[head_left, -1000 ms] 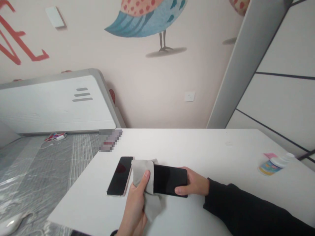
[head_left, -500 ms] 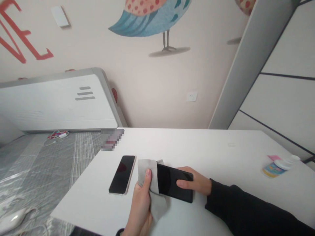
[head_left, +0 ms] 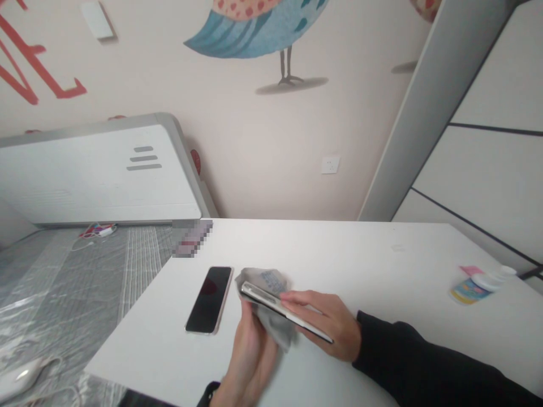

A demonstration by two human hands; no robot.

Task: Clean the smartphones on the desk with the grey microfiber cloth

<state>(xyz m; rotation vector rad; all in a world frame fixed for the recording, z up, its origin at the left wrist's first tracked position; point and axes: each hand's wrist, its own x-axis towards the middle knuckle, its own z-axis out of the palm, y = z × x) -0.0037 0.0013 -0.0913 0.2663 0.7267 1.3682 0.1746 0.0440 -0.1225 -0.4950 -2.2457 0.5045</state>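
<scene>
Showing silvery side w/ blk edge, held ph. (head_left: 271, 303) is tilted.

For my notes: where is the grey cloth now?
The grey cloth is low at centre in the head view, in the left hand, against the held phone.

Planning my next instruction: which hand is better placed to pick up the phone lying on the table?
Probably the left hand: it is nearer the lying phone. It would likely have to release the grey cloth first. The right hand is farther off and grips the tilted phone.
</scene>
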